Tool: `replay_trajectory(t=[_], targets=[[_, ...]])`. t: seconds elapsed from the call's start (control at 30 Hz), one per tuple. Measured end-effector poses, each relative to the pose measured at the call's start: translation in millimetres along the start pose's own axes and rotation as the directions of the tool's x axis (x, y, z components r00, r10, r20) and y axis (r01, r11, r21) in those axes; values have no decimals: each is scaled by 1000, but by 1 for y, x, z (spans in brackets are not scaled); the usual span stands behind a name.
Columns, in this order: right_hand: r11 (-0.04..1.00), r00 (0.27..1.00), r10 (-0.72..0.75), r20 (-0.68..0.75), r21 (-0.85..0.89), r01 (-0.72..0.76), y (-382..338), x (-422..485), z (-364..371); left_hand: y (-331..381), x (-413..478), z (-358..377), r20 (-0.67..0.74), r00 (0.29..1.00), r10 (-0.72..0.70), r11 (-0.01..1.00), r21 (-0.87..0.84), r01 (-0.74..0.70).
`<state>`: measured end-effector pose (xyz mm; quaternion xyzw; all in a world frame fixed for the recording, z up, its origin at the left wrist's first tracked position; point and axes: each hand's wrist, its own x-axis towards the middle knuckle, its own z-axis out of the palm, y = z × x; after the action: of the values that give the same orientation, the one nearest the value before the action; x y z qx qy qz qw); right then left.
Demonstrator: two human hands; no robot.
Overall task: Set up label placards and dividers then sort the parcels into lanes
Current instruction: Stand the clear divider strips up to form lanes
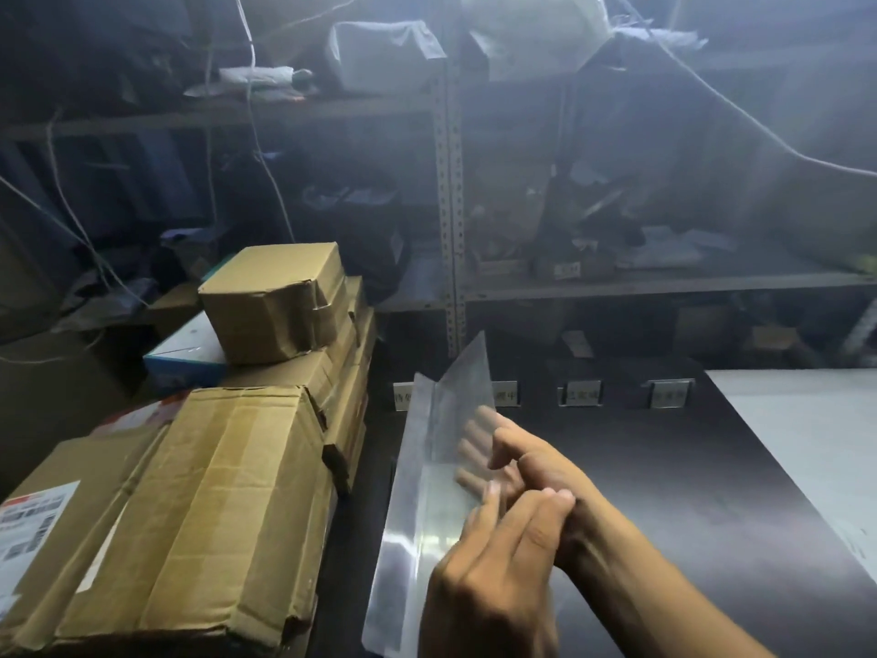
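Your right hand (pixel 517 455) has the clear divider (pixel 417 496) by its upright wall: fingers show through the plastic on the far side, thumb on the near side, so a pinch grip. Your left hand (pixel 489 577) sits lower on the same wall, fingers half curled against the near face. Its thumb is hidden, so I cannot tell whether it clamps or only steadies. The divider is an angle section: flat foot down at the dark table (pixel 664 505), though full contact is not clear, and the wall leaning a little to the right. Its far tip reaches toward the row of placards (pixel 581 394) at the table's back edge. It falls between the leftmost placard, partly hidden behind the plastic, and the next one along. Judgement: the step in hand is seating this lane wall. Press the foot flat before you let go, and square the wall upright. Run it straight back so the far end lands in the gap between two placards, not in front of either label. Grip near the fold; thin plastic like this probably flexes mid-wall. Stacked cartons (pixel 204 505) stand just beside the foot on the left, so leave lane width there. A white sheet (pixel 807 444) covers the table's right part. Shelving (pixel 451 182) stands behind.
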<state>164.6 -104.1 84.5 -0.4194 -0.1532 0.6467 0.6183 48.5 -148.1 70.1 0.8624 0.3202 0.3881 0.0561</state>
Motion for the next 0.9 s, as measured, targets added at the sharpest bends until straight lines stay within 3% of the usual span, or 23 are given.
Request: replay_trajectory(t=[0.1, 0.17, 0.27, 0.33, 0.5, 0.7, 0.9], targets=[[987, 995, -77, -60, 139, 85, -18, -1, -9, 12, 10, 20, 52, 993, -106, 978, -176, 113], [971, 993, -100, -66, 210, 112, -33, -1, -19, 13, 15, 26, 215, 966, -147, 959, -209, 192], [966, 980, -177, -86, 175, 190, -54, 0, -35, 19, 42, 32, 513, 813, -277, 927, -79, 366], [969, 968, -188, -164, 130, 211, -71, 6, -58, 30, 68, 47, 618, 726, -302, 908, -46, 417], [970, 942, -235, -239, 7, 244, -99, 27, -93, 36, 98, 85, 716, 651, -251, 848, -161, 504], [959, 942, -211, -262, -242, 148, -115, 89, -149, 19, 120, 169, 794, 499, -346, 607, -216, 765], [954, 956, -97, -278, -298, 10, -101, 154, -193, -2, 133, 236, 804, 411, -429, 395, -242, 886]])
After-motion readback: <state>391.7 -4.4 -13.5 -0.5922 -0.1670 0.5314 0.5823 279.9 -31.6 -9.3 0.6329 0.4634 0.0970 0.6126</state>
